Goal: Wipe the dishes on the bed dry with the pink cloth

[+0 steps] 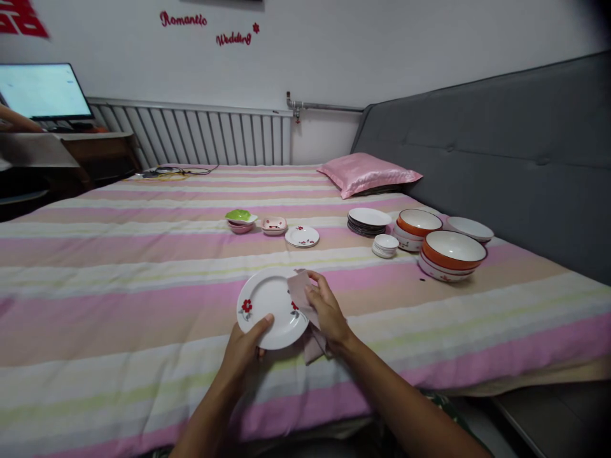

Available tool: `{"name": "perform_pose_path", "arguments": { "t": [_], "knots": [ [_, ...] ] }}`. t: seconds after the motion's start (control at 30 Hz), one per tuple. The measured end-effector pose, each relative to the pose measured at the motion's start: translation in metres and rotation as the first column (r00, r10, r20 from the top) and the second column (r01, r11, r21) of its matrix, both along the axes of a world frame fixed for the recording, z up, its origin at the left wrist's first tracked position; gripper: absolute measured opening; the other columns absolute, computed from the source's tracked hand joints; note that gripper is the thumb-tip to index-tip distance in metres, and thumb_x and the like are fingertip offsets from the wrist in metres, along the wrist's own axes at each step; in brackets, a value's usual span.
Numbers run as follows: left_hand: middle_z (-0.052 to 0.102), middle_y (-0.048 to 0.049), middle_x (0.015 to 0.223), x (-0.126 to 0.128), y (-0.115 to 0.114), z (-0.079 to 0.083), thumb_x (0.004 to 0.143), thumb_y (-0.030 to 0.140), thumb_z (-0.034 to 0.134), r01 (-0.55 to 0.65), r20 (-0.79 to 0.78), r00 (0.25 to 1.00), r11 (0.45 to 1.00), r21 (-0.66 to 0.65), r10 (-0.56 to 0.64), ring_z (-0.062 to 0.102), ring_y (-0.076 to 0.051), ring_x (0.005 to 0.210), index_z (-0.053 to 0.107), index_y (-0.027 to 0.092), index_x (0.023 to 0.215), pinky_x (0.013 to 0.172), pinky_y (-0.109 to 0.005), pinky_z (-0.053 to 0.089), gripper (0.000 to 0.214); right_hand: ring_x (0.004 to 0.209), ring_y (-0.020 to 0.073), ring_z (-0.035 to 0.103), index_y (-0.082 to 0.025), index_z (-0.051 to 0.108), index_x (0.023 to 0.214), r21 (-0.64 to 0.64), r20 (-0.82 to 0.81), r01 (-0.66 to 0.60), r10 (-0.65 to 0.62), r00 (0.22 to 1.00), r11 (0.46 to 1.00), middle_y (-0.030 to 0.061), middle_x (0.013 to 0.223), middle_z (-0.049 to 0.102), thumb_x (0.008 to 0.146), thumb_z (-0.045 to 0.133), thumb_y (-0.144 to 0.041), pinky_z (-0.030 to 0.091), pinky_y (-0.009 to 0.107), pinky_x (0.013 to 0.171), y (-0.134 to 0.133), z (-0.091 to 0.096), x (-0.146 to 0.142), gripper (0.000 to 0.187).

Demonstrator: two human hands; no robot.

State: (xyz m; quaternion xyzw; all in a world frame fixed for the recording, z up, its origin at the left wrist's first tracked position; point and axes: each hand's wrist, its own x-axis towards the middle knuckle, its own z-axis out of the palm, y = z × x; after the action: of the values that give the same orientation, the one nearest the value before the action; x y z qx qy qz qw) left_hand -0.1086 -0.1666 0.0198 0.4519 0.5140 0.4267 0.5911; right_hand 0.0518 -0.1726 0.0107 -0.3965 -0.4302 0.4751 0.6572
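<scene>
A white plate (270, 299) with red flowers is held a little above the striped bedspread. My left hand (243, 350) grips its near left edge, thumb on top and fingers underneath. A pinkish-grey cloth (300, 289) is folded over the plate's right rim, pinched in my right hand (327, 308); part of it hangs below. Beyond the plate lie a smaller flowered plate (302, 236), square pink dishes (274, 225), and a green leaf-shaped dish (240, 216) on top of pink bowls.
To the right stand a stack of plates (368, 219), small white dishes (384, 245), and orange-rimmed bowls (453, 250). A pink pillow (367, 173) rests near the grey headboard (487, 140). Cables (176, 172) lie at the far left; a person's arm (19, 119) shows by a monitor (42, 92).
</scene>
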Motion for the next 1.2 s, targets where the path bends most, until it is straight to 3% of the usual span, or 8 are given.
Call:
{"name": "perform_pose_path", "arguments": {
  "t": [0.17, 0.33, 0.5, 0.7, 0.87, 1.0, 1.07, 1.2],
  "knots": [
    [0.050, 0.0039, 0.044, -0.001, -0.003, 0.002, 0.061, 0.039, 0.070, 0.020, -0.010, 1.000, 1.000, -0.002, -0.020, 0.036, -0.006, 0.033, 0.056, 0.013, 0.074, 0.031, -0.018, 0.026, 0.032, 0.091, 0.0161, 0.058, -0.026, 0.047, 0.102, 0.006, 0.004, 0.072, -0.072, 0.997, 0.997, 0.0013, 0.102, 0.059, 0.088, 0.045, -0.043, 0.044, 0.026, 0.079, -0.001, 0.003, 0.002, 0.023],
    [0.053, 0.0025, 0.049, -0.002, -0.003, 0.000, 0.063, 0.041, 0.070, 0.085, -0.026, 0.996, 0.996, 0.028, -0.085, 0.039, -0.007, 0.038, 0.057, 0.013, 0.075, 0.033, -0.018, 0.028, 0.034, 0.074, 0.0133, 0.054, -0.024, 0.049, 0.097, 0.012, 0.147, 0.114, -0.114, 0.982, 0.993, -0.0010, 0.085, 0.056, 0.088, 0.045, -0.044, 0.042, 0.022, 0.067, 0.000, 0.004, 0.006, 0.023],
    [0.062, -0.0018, 0.062, -0.003, -0.002, -0.004, 0.065, 0.039, 0.070, 0.163, -0.037, 0.986, 0.986, 0.042, -0.162, 0.051, -0.011, 0.048, 0.060, 0.011, 0.089, 0.039, -0.019, 0.035, 0.038, 0.077, 0.0143, 0.051, -0.020, 0.053, 0.090, 0.071, 0.248, 0.102, -0.117, 0.962, 0.992, 0.0000, 0.082, 0.054, 0.090, 0.041, -0.042, 0.041, 0.024, 0.071, 0.001, 0.004, 0.007, 0.025],
    [0.065, -0.0036, 0.063, -0.003, -0.003, -0.005, 0.068, 0.038, 0.069, 0.163, -0.024, 0.987, 0.985, 0.051, -0.162, 0.063, -0.021, 0.070, 0.062, 0.010, 0.097, 0.058, -0.025, 0.048, 0.041, 0.066, 0.0136, 0.045, -0.019, 0.049, 0.070, 0.079, 0.509, 0.162, -0.180, 0.842, 0.984, -0.0018, 0.068, 0.047, 0.092, 0.035, -0.043, 0.037, 0.023, 0.063, 0.000, 0.007, 0.013, 0.035],
    [0.070, -0.0085, 0.079, -0.003, -0.002, -0.005, 0.065, 0.037, 0.070, 0.149, -0.028, 0.989, 0.987, 0.054, -0.148, 0.063, -0.021, 0.071, 0.062, 0.010, 0.099, 0.057, -0.026, 0.048, 0.044, 0.069, 0.0145, 0.048, -0.019, 0.049, 0.067, 0.139, 0.599, 0.192, -0.237, 0.765, 0.972, 0.0001, 0.070, 0.051, 0.091, 0.037, -0.040, 0.037, 0.025, 0.065, 0.000, 0.010, 0.016, 0.035],
    [0.069, -0.0086, 0.076, -0.003, -0.002, -0.005, 0.064, 0.038, 0.070, 0.149, -0.060, 0.987, 0.988, 0.044, -0.146, 0.060, -0.018, 0.060, 0.063, 0.010, 0.096, 0.046, -0.023, 0.042, 0.043, 0.076, 0.0152, 0.056, -0.020, 0.055, 0.096, 0.114, 0.540, 0.170, -0.205, 0.816, 0.979, 0.0019, 0.083, 0.060, 0.089, 0.045, -0.039, 0.042, 0.025, 0.067, 0.002, 0.005, 0.016, 0.023],
    [0.068, -0.0070, 0.071, -0.002, -0.002, -0.004, 0.065, 0.039, 0.069, 0.149, -0.072, 0.987, 0.988, 0.038, -0.146, 0.057, -0.017, 0.054, 0.062, 0.010, 0.096, 0.043, -0.022, 0.038, 0.043, 0.075, 0.0153, 0.059, -0.020, 0.051, 0.107, 0.082, 0.482, 0.176, -0.194, 0.855, 0.981, 0.0021, 0.083, 0.063, 0.086, 0.050, -0.039, 0.043, 0.024, 0.064, 0.003, 0.003, 0.016, 0.028],
    [0.068, -0.0059, 0.070, -0.002, -0.004, -0.001, 0.067, 0.039, 0.069, 0.145, -0.087, 0.986, 0.989, 0.037, -0.141, 0.058, -0.017, 0.056, 0.062, 0.010, 0.096, 0.046, -0.023, 0.041, 0.041, 0.069, 0.0155, 0.061, -0.019, 0.053, 0.100, 0.056, 0.371, 0.187, -0.194, 0.908, 0.981, 0.0023, 0.076, 0.065, 0.082, 0.056, -0.040, 0.044, 0.024, 0.059, 0.002, 0.005, 0.015, 0.028]
  ]
}}
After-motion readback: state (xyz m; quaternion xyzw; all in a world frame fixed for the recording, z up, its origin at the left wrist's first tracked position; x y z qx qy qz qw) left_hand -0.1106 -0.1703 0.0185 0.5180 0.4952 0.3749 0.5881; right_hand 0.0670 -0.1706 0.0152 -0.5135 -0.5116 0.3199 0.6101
